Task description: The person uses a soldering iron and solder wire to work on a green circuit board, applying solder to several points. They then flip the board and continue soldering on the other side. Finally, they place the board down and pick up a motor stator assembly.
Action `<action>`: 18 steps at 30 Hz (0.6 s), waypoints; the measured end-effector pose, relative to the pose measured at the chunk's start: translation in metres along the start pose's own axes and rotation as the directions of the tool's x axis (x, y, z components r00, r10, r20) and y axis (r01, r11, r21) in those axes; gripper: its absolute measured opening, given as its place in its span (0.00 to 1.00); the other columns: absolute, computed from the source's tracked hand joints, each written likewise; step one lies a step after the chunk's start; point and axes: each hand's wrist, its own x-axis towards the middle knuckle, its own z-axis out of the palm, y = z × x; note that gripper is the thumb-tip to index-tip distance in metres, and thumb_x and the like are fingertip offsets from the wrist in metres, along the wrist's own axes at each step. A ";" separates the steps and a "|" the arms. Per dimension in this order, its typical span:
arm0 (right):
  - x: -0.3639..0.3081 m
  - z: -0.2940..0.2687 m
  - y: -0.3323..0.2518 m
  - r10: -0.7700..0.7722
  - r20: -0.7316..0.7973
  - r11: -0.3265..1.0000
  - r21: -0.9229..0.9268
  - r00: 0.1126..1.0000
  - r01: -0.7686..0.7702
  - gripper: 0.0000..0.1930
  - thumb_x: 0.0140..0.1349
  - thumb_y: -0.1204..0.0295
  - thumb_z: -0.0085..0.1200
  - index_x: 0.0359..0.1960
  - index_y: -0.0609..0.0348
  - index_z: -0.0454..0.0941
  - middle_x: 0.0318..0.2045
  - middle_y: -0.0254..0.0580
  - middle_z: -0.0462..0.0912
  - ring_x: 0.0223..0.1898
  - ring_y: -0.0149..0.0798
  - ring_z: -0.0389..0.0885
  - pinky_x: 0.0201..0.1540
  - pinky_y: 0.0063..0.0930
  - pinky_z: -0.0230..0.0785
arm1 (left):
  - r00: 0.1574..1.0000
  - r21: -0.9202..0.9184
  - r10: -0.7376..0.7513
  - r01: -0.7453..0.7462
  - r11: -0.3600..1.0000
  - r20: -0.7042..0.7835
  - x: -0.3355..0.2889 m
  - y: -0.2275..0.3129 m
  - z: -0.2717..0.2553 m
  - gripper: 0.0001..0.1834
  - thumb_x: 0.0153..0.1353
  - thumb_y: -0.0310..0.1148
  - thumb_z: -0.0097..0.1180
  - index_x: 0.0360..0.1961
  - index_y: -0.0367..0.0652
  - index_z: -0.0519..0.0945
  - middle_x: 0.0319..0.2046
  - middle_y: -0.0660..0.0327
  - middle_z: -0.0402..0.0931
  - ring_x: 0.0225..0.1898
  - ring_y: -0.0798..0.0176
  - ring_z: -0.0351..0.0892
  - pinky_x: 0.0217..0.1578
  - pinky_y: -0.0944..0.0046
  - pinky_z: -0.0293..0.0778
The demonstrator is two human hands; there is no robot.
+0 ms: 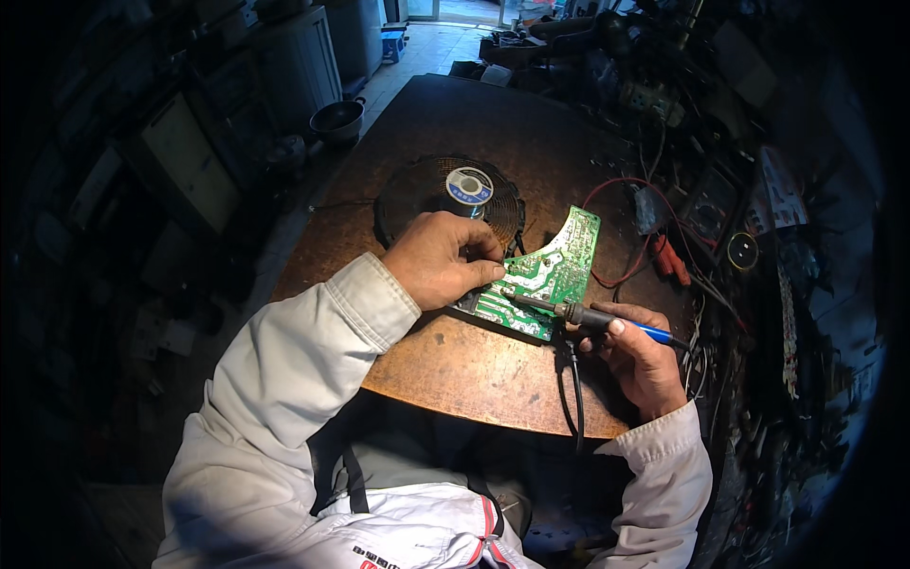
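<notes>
Circuit board (575, 248): green, lies on the desk (455, 375) in front of the person, copper and solder joints facing up. Its narrow end points away, the wide end sits nearer the desk's front edge.

Right hand (640, 356): fingers and thumb closed round the soldering iron (592, 319), black grip with a blue rear section. Iron points left across the wide end of the board. Tip is at the board surface, can't tell if it actually touches.

Left hand (444, 262): thumb and index pinched together at the board's left side, close to the iron tip. Can't tell if anything thin is between them.

Beyond the left hand: round, dark ribbed part (409, 190) flat on the desk, with a solder spool (469, 186), blue-and-white label, on top of it.

Right of the board: red clips (669, 260) and a red wire (621, 180). Black cable (577, 398) hangs over the front edge, just left of the right hand
</notes>
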 end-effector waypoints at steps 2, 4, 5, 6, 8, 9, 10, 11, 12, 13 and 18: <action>0.005 -0.002 -0.001 0.012 0.017 1.000 0.005 1.000 -0.012 0.25 0.63 0.69 0.68 0.55 0.77 0.79 0.43 0.58 0.88 0.38 0.43 0.90 0.43 0.29 0.83 | 1.000 0.003 0.009 -0.009 1.000 -0.016 -0.001 0.000 -0.001 0.11 0.61 0.29 0.71 0.41 0.33 0.88 0.34 0.54 0.88 0.37 0.65 0.85 0.43 0.62 0.80; 0.008 -0.009 -0.002 0.025 0.023 1.000 -0.004 0.999 -0.025 0.24 0.62 0.68 0.68 0.54 0.77 0.80 0.42 0.58 0.89 0.38 0.43 0.90 0.42 0.29 0.83 | 1.000 -0.013 0.000 0.000 1.000 -0.006 -0.001 0.001 0.000 0.11 0.61 0.29 0.71 0.42 0.33 0.88 0.34 0.55 0.88 0.37 0.65 0.85 0.43 0.62 0.80; 0.012 -0.015 -0.003 0.034 0.026 0.999 -0.016 0.999 -0.033 0.24 0.62 0.68 0.68 0.54 0.77 0.80 0.41 0.58 0.89 0.37 0.43 0.90 0.42 0.30 0.83 | 1.000 -0.021 -0.004 0.004 1.000 -0.002 -0.001 0.002 0.000 0.11 0.61 0.29 0.71 0.42 0.33 0.88 0.34 0.55 0.88 0.37 0.65 0.85 0.43 0.62 0.80; 0.017 -0.018 -0.004 0.046 0.029 0.999 -0.025 0.999 -0.046 0.24 0.61 0.68 0.68 0.53 0.77 0.80 0.40 0.58 0.89 0.37 0.42 0.90 0.42 0.30 0.83 | 1.000 -0.021 -0.015 0.015 1.000 0.003 -0.001 0.001 0.000 0.11 0.61 0.29 0.71 0.42 0.33 0.88 0.34 0.55 0.88 0.37 0.65 0.85 0.43 0.63 0.80; 0.025 -0.018 -0.006 0.004 0.058 0.999 0.049 0.998 -0.007 0.21 0.62 0.70 0.66 0.51 0.75 0.82 0.37 0.56 0.89 0.33 0.40 0.88 0.40 0.34 0.84 | 0.999 -0.022 -0.034 0.035 0.999 0.011 -0.001 0.001 0.000 0.11 0.61 0.29 0.71 0.42 0.33 0.88 0.34 0.55 0.88 0.37 0.65 0.85 0.43 0.63 0.80; 0.028 -0.020 -0.006 -0.014 0.072 0.996 0.090 0.997 0.008 0.20 0.62 0.70 0.66 0.50 0.75 0.82 0.37 0.56 0.89 0.33 0.39 0.87 0.39 0.35 0.84 | 0.999 -0.024 -0.038 0.038 0.999 0.014 -0.001 0.002 0.000 0.11 0.61 0.29 0.71 0.42 0.33 0.88 0.34 0.55 0.88 0.37 0.65 0.85 0.43 0.63 0.80; 0.030 -0.023 -0.007 -0.034 0.086 0.991 0.131 0.996 0.022 0.19 0.62 0.71 0.65 0.50 0.75 0.83 0.37 0.55 0.89 0.32 0.39 0.87 0.39 0.36 0.84 | 0.999 -0.027 -0.041 0.041 0.999 0.017 -0.001 0.003 0.000 0.11 0.61 0.29 0.71 0.42 0.33 0.88 0.34 0.55 0.88 0.37 0.65 0.85 0.43 0.63 0.80; 0.031 -0.029 -0.005 -0.044 0.097 0.988 0.152 0.994 0.029 0.18 0.62 0.72 0.65 0.50 0.73 0.83 0.37 0.54 0.89 0.33 0.39 0.87 0.40 0.40 0.85 | 0.999 -0.030 -0.044 0.044 0.999 0.020 -0.001 0.004 0.000 0.11 0.61 0.29 0.71 0.42 0.33 0.88 0.35 0.54 0.88 0.37 0.65 0.85 0.43 0.63 0.81; 0.032 -0.031 -0.005 -0.035 0.115 0.991 0.130 0.993 0.020 0.18 0.62 0.72 0.65 0.50 0.73 0.83 0.37 0.54 0.88 0.33 0.39 0.87 0.40 0.41 0.85 | 0.999 -0.025 -0.043 0.043 0.999 0.017 -0.001 0.005 -0.001 0.11 0.61 0.29 0.71 0.42 0.33 0.88 0.35 0.55 0.88 0.37 0.65 0.85 0.42 0.63 0.81; 0.033 -0.032 -0.005 -0.026 0.132 0.994 0.108 0.991 0.011 0.18 0.62 0.72 0.65 0.50 0.73 0.83 0.37 0.54 0.88 0.34 0.40 0.87 0.41 0.42 0.85 | 0.999 -0.020 -0.042 0.042 0.999 0.014 -0.001 0.005 -0.001 0.11 0.61 0.28 0.71 0.42 0.34 0.88 0.35 0.55 0.88 0.37 0.65 0.85 0.42 0.63 0.81; 0.035 -0.033 -0.007 0.013 0.134 0.997 0.077 0.991 -0.024 0.17 0.62 0.72 0.65 0.50 0.72 0.83 0.36 0.53 0.88 0.35 0.40 0.87 0.42 0.44 0.86 | 0.999 -0.022 -0.054 0.054 0.998 0.008 -0.001 0.003 0.001 0.11 0.61 0.28 0.71 0.42 0.34 0.88 0.35 0.55 0.88 0.37 0.66 0.85 0.42 0.63 0.80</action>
